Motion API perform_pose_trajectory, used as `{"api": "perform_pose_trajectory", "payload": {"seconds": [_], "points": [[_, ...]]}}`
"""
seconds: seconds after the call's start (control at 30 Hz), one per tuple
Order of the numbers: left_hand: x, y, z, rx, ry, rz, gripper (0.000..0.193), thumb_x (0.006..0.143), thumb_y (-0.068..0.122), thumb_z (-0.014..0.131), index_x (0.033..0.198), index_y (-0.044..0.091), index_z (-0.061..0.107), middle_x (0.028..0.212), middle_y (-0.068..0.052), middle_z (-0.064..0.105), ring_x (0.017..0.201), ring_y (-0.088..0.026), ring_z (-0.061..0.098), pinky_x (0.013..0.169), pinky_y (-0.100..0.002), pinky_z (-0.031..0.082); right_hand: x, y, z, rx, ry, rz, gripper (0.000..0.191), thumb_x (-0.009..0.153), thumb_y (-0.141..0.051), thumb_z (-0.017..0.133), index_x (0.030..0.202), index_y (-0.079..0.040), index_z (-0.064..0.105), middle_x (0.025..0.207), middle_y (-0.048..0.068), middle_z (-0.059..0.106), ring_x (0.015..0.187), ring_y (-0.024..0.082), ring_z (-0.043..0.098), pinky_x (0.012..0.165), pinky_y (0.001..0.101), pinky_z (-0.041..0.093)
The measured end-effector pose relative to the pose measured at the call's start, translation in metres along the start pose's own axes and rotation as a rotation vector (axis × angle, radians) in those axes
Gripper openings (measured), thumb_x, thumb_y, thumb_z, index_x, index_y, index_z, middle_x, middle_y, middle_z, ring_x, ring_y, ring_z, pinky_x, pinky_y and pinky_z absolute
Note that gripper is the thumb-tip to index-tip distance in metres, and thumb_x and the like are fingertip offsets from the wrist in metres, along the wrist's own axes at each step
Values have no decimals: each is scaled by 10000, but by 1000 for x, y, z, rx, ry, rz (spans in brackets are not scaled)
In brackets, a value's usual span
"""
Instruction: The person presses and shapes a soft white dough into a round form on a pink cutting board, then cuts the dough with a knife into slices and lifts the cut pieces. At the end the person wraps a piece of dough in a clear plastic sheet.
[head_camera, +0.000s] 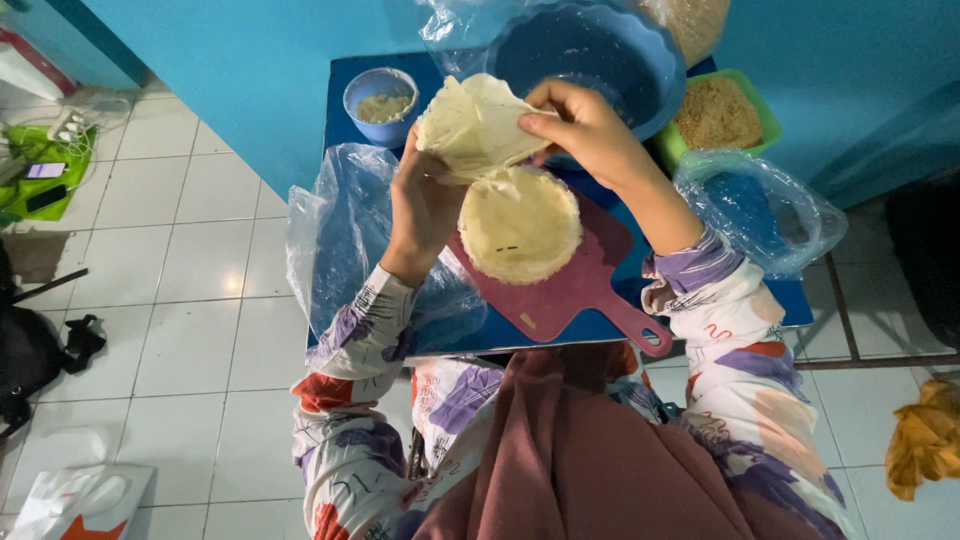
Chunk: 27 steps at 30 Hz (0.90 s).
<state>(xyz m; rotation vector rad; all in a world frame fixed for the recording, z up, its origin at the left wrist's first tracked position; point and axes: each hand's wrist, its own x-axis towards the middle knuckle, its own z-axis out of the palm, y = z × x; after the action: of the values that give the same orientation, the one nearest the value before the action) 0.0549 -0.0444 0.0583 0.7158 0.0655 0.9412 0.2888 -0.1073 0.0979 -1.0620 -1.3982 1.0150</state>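
Nearest us, one pink cutting board (572, 290) lies on the blue counter (345, 75), carrying one stack of round wrappers (520, 225), flat so sheets peel off cleanly. Just above it, our left hand (422, 205) and right hand (590, 130) each have their grip pinched on a single wrapper (472, 125) (lifted clear, apparently to separate it). Farther off, one small bowl of filling (380, 103) sits at 11 o'clock, one big blue basin (590, 55) at 12, one green tray of crumbs (718, 115) at 1.

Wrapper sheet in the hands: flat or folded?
Partly folded. The thin pale wrapper is lifted off the stack on the pink cutting board, edges curling, pinched by the right hand and left hand.
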Motion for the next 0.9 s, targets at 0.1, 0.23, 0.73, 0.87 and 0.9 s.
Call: {"api": "perform_pose_trajectory", "payload": {"seconds": [0.1, 0.23, 0.73, 0.87, 0.9], "points": [[1, -4, -8, -21, 24, -28, 465, 971, 126, 415, 1434, 83, 424, 1340, -101, 603, 1252, -242, 603, 1090, -425, 481, 1, 7, -1, 211, -26, 22, 145, 1055, -151, 660, 1096, -25, 602, 1044, 20, 648, 970, 94, 677, 868, 296, 626], [7, -19, -25, 228, -102, -83, 546, 1052, 30, 486, 1586, 78, 384, 1403, -127, 549, 1231, -219, 550, 1082, -386, 455, 7, 23, 9, 460, -22, 290, 253, 909, -46, 539, 1138, -109, 627, 1047, 4, 656, 913, 79, 668, 776, 237, 566], [0, -20, -9, 259, -64, -143, 375, 1110, 191, 579, 1458, 71, 512, 1301, -38, 643, 1180, -141, 611, 990, -317, 499, -7, -6, 42, -772, 293, -463, 329, 1030, -296, 729, 974, -29, 544, 692, 133, 564, 601, 275, 607, 570, 376, 456], [2, -28, -23, 15, 7, -134, 299, 1070, 158, 568, 1357, 77, 566, 1251, -39, 654, 1150, -163, 662, 1018, -344, 537, -1, 4, 33, -977, 412, -497, 310, 1094, -270, 692, 946, -46, 536, 725, 148, 600, 653, 362, 637, 555, 429, 460], [3, -28, -26, -54, 41, -139, 269, 1066, 145, 565, 1324, 69, 582, 1228, -42, 656, 1135, -175, 675, 1018, -357, 547, 1, 7, 27, -985, 449, -505, 306, 1108, -261, 681, 951, -46, 530, 747, 147, 615, 663, 365, 643, 553, 434, 464]]}}
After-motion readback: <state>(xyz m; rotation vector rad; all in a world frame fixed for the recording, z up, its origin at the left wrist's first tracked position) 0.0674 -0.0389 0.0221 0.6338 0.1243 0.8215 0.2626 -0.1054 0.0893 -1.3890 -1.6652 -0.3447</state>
